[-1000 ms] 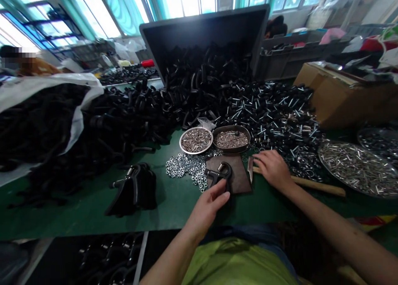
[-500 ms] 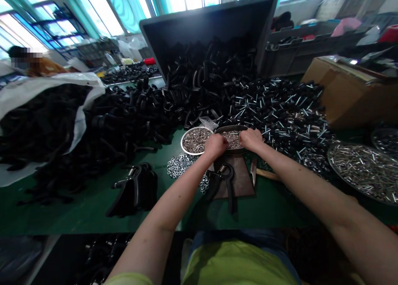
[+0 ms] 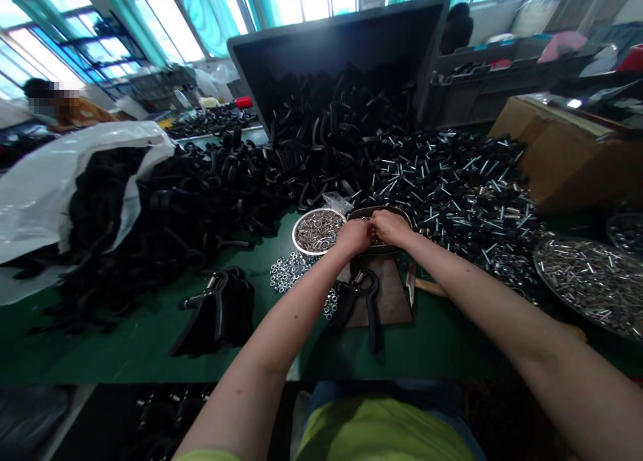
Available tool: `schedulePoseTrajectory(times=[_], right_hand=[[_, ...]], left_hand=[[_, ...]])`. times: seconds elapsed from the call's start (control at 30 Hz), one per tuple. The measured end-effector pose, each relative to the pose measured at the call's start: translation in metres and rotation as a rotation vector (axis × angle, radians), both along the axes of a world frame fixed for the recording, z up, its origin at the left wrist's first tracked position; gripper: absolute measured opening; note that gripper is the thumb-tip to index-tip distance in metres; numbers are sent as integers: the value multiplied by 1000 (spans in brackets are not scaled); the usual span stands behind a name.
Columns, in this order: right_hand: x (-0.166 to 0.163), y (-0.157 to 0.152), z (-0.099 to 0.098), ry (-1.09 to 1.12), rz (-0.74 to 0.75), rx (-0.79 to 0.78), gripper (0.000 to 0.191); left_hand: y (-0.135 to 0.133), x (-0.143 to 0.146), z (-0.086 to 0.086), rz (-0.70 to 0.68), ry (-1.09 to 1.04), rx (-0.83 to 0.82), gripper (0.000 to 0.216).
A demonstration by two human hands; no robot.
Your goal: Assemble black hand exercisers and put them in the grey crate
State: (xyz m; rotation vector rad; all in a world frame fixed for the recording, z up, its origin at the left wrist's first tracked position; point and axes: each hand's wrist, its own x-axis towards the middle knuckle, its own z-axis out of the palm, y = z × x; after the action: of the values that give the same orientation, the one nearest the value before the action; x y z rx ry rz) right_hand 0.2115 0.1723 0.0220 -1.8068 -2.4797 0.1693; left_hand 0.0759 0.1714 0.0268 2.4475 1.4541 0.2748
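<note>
The round silver metal dish of small rings (image 3: 317, 231) sits on the green worktop (image 3: 151, 340), just left of your left hand (image 3: 354, 238). Your left hand and right hand (image 3: 389, 226) meet over the dark oval metal tray of small parts (image 3: 362, 211), fingers curled together. Whether they pinch anything cannot be told.

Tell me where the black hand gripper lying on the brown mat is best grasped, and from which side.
Probably by the long handle of the hand gripper, from the near edge: it lies flat on the brown mat, handles splayed toward the person, spring end pointing away, so that handle lies free to wrap.
</note>
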Motion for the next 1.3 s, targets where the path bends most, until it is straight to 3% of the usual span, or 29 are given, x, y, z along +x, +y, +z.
schedulePoseTrajectory(times=[0.13,0.23,0.33,0.4,0.5,0.67,1.03,1.23,1.3], right_hand=[[-5,-3,2,84,-64,59,22],[-1,-19,13,211,-149,178,34],[0,-54,20,730,-205,241,30],[-5,-82,17,1142,-188,130,21],[-18,-118,2,1426,-139,-78,22],[-35,-141,-18,1402,-146,-48,23],[-41,-149,-20,1112,-103,22,18],[-52,-154,8,1525,-187,106,14],[-44,-142,20,1413,-175,235,13]], left_hand=[[-16,-16,6,38,-100,26,18],[-38,-34,1,84,-230,30,17],[-64,-51,-14,100,-325,30,10],[-78,-59,-25,106,-311,39,8],[-91,-63,-39,121,-269,28,8],[-94,-61,-48,131,-259,34,6],[-96,-59,-46,146,-210,39,7],[-96,-57,-46,159,-189,40,7],[-96,-58,-48,160,-203,43,6]])
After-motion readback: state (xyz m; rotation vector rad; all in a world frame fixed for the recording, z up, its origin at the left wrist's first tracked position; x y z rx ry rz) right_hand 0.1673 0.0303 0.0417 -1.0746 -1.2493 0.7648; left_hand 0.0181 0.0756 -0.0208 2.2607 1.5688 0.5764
